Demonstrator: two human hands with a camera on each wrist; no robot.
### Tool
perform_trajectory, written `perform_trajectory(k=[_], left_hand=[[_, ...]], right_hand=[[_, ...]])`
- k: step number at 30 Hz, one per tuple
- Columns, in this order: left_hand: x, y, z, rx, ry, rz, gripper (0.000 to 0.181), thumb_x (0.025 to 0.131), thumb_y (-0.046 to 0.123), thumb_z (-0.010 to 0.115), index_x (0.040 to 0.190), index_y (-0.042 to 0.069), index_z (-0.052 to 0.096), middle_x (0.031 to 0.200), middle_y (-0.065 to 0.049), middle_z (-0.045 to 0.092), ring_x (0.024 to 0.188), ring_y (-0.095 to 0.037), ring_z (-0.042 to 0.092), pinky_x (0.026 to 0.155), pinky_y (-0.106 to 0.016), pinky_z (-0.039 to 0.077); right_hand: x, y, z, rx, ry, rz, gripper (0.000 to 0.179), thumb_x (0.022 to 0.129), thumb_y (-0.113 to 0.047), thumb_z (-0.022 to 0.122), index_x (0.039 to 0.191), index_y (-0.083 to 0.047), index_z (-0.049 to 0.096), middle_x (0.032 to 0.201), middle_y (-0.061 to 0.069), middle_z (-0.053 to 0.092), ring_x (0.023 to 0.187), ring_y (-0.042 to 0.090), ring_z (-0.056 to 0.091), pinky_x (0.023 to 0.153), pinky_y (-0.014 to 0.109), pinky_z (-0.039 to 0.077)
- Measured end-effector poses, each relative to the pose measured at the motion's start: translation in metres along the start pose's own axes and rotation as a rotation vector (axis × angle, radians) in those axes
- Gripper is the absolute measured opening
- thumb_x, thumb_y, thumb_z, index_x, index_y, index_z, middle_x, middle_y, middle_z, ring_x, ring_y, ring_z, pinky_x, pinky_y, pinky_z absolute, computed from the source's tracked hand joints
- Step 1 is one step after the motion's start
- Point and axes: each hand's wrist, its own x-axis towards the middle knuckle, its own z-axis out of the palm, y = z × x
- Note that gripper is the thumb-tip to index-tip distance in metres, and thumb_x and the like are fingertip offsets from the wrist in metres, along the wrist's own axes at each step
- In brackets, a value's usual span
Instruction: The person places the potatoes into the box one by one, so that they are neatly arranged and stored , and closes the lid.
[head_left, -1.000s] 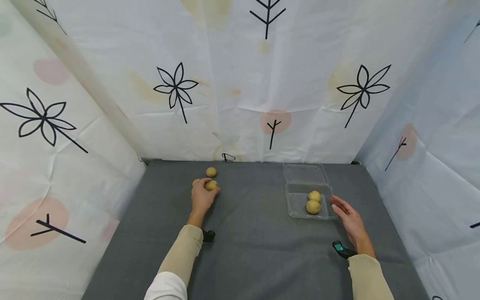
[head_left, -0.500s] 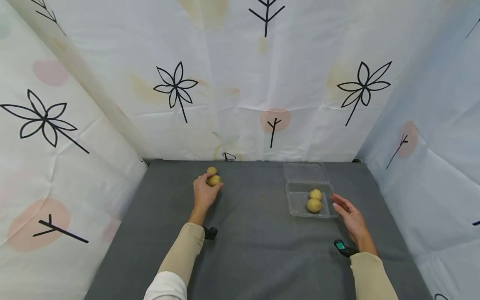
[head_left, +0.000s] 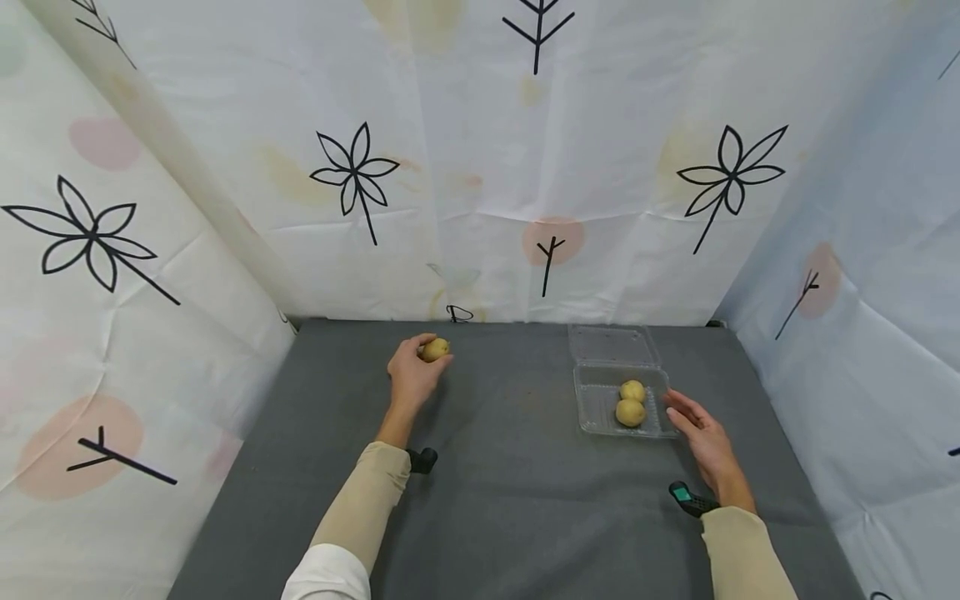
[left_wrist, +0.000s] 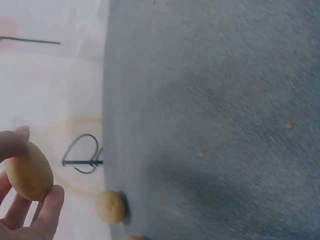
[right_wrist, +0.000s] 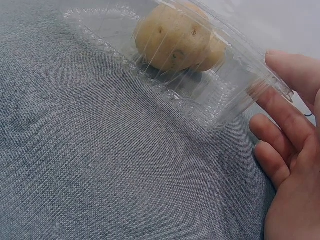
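My left hand (head_left: pixel 414 375) holds a potato (left_wrist: pixel 31 172) between thumb and fingertips. In the left wrist view, a second potato (left_wrist: pixel 111 207) lies on the grey cloth, and the edge of a third (left_wrist: pixel 133 238) shows at the bottom; the hand hides both in the head view. My right hand (head_left: pixel 705 437) is at the right edge of a clear plastic clamshell container (head_left: pixel 596 421), its rim between thumb and index finger, the other fingers loosely bent outside the wall. Two potatoes (head_left: pixel 631 403) sit in the container's base, touching each other.
The container's lid (head_left: pixel 611 346) lies folded back toward the rear edge of the grey cloth-covered table (head_left: pixel 517 500). White patterned curtains (head_left: pixel 480 167) enclose the table at the back and sides.
My left hand has picked up one potato from the group and carried it slightly away and to the right, over the others. The right hand stays at the container.
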Motion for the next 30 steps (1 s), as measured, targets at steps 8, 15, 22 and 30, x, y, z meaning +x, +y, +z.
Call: perform_trajectory(k=[8, 15, 22, 30], left_hand=[[0.000, 0.018, 0.009, -0.125, -0.062, -0.003, 0.053, 0.085, 0.025, 0.085, 0.133, 0.013, 0.067, 0.133, -0.013, 0.060, 0.112, -0.034, 0.064, 0.087, -0.048, 0.059], [-0.001, 0.034, 0.016, -0.168, -0.071, 0.018, 0.050, 0.082, 0.024, 0.087, 0.129, 0.018, 0.071, 0.132, -0.011, 0.061, 0.112, -0.029, 0.068, 0.086, -0.045, 0.061], [-0.004, 0.049, 0.019, -0.194, -0.099, 0.043, 0.050, 0.082, 0.025, 0.088, 0.129, 0.019, 0.071, 0.132, -0.010, 0.061, 0.105, -0.029, 0.069, 0.082, -0.042, 0.062], [-0.008, 0.060, 0.023, -0.239, -0.176, 0.045, 0.051, 0.084, 0.022, 0.086, 0.131, 0.017, 0.069, 0.137, -0.010, 0.059, 0.112, -0.030, 0.069, 0.084, -0.043, 0.061]], right_hand=[[0.001, 0.002, -0.003, 0.019, 0.010, -0.010, 0.069, 0.103, -0.054, 0.053, 0.161, -0.022, 0.035, 0.133, -0.036, 0.048, 0.113, -0.025, 0.038, 0.087, 0.002, 0.037], [-0.001, 0.000, -0.001, 0.007, 0.019, 0.015, 0.066, 0.104, -0.051, 0.052, 0.161, -0.022, 0.034, 0.136, -0.034, 0.048, 0.114, -0.024, 0.037, 0.108, 0.020, 0.039], [-0.002, 0.000, 0.002, 0.042, 0.023, 0.014, 0.066, 0.104, -0.050, 0.053, 0.161, -0.021, 0.034, 0.137, -0.032, 0.050, 0.114, -0.024, 0.038, 0.122, 0.049, 0.031], [-0.001, 0.003, 0.002, 0.036, 0.022, -0.009, 0.067, 0.103, -0.051, 0.054, 0.160, -0.020, 0.036, 0.133, -0.036, 0.050, 0.115, -0.024, 0.039, 0.097, 0.009, 0.038]])
